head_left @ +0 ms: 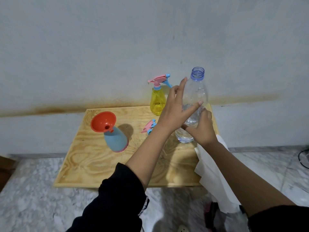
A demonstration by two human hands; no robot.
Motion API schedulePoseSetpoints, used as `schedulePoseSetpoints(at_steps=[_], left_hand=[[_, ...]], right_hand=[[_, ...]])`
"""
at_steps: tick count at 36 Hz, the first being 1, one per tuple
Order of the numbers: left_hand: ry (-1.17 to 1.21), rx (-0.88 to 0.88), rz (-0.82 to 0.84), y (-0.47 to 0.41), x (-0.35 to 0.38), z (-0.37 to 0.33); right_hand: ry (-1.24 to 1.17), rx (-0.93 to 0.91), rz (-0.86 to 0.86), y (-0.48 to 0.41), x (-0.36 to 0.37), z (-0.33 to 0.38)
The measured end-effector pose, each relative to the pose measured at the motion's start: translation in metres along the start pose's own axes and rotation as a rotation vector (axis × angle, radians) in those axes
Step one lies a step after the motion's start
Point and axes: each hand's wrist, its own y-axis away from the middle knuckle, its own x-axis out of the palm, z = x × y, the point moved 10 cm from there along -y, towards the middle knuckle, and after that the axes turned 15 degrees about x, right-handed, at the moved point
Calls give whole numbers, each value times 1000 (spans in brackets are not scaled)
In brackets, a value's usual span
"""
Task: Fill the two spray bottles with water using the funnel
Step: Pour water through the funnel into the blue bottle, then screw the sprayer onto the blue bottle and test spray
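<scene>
A clear water bottle (195,91) with an uncapped blue neck stands upright at the board's right side, a little water in its base. My right hand (203,129) grips its lower body. My left hand (175,108) rests open against its left side, fingers spread and thumb across the front. A blue spray bottle (115,139) stands at the left with an orange funnel (102,121) tilted in its neck. Its pink and blue spray head (148,127) lies loose on the board. A yellow spray bottle (158,101) with its head on stands at the back.
Everything sits on a low plywood board (93,166) over a grey marble floor, close to a pale wall. A white paper towel (215,173) lies under my right forearm at the board's right edge. A dark cable (303,158) lies at the far right.
</scene>
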Motion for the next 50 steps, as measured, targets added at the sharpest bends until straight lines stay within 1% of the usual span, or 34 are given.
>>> schedulePoseSetpoints(at_steps=[5, 11, 15, 19, 21, 23, 25, 28, 29, 32, 34, 36, 38, 40, 42, 46, 48, 50], left_hand=[[-158, 27, 25, 5, -6, -5], [-241, 17, 98, 32, -6, 2], [-284, -55, 174, 77, -8, 30], [-378, -143, 213, 142, -23, 70], [-410, -213, 212, 178, -37, 88], [-434, -303, 201, 211, -56, 108], [-480, -360, 151, 236, -80, 126], [-533, -435, 51, 253, -119, 150], [-536, -457, 35, 254, -130, 155], [-490, -440, 13, 247, -150, 170], [-433, -423, 22, 237, -155, 183], [-424, -405, 40, 226, -157, 199], [-430, -326, 53, 213, -155, 207], [-386, -237, 39, 205, -150, 212], [-337, -194, 17, 201, -147, 215], [-199, -168, 10, 196, -140, 217], [-98, -176, -8, 195, -137, 218], [-45, -159, -39, 194, -137, 217]], right_hand=[[-63, 14, -6, 11, 0, -11], [-50, -3, -61, 32, 0, -21], [10, 52, -92, 53, 16, -39], [79, 98, -44, 72, 50, -41], [103, 85, -19, 80, 68, -29], [69, 77, 22, 87, 86, -10], [61, 2, 42, 95, 100, 26], [53, -184, 24, 107, 119, 89], [5, -181, 34, 109, 126, 105], [-57, -230, 30, 114, 148, 152], [-28, -294, 13, 115, 165, 178], [13, -320, -7, 114, 178, 195], [42, -277, 3, 107, 191, 198], [62, -215, 74, 100, 205, 197], [83, -172, 105, 94, 212, 192], [70, -133, 118, 91, 216, 187], [65, -119, 122, 90, 215, 187], [51, -97, 122, 88, 212, 187]])
